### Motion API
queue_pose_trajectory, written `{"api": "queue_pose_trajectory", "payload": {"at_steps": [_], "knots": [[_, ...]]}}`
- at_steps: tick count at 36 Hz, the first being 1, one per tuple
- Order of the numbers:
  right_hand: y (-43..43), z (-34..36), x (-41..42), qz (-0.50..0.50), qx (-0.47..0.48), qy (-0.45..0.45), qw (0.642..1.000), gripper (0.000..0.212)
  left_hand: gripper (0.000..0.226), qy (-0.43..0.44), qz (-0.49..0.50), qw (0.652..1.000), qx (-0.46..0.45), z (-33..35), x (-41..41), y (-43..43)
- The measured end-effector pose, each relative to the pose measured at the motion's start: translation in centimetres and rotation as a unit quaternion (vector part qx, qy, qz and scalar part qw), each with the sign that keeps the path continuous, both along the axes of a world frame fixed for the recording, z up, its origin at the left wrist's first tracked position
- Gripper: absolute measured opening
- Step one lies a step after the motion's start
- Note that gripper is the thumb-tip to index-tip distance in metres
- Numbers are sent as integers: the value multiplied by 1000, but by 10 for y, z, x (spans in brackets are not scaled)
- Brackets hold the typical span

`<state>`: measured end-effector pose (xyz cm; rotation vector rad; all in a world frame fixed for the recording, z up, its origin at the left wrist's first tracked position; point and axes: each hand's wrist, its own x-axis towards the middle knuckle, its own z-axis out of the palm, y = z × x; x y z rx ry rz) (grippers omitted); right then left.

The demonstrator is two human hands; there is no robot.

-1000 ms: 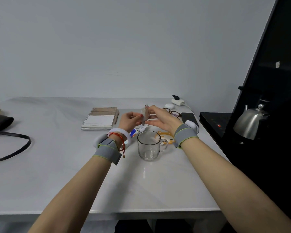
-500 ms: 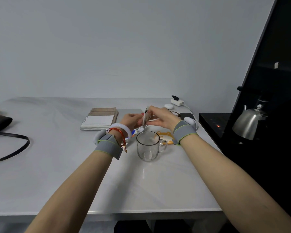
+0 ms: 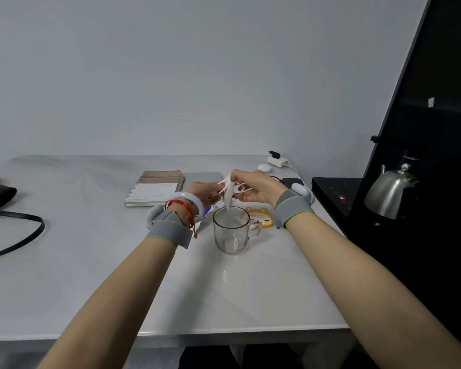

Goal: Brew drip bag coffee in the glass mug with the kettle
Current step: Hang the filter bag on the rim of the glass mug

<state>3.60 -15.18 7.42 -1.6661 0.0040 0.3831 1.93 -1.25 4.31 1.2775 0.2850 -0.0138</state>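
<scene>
Both hands are up over the glass mug (image 3: 232, 230), which stands empty on the white table (image 3: 91, 262) with its handle pointing right. The left hand (image 3: 206, 191) pinches one side of the drip bag (image 3: 229, 194), the right hand (image 3: 256, 186) pinches the other, and the white paper ears are splayed between them. The bag's lower tip hangs just above the mug's rim, possibly dipping inside; the angle makes that hard to call. Off to the right, the steel kettle (image 3: 390, 194) sits on a dark surface, well apart from the mug. A spiral notebook (image 3: 155, 189) lies behind the left wrist.
</scene>
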Motion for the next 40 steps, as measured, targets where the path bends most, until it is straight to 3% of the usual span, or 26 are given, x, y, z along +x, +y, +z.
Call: {"api": "queue_pose_trajectory", "payload": {"at_steps": [15,32,40], "knots": [[-17,-4,-9,31,69,44,996,16,6,41,-33,998,-38,3,-26,8],[-34,-23,-29,-11,-1,34,999,15,8,51,-37,998,-10,-20,-44,22],[-37,-25,-31,-18,-14,15,1000,14,16,50,-20,998,-45,-18,-51,18]]}}
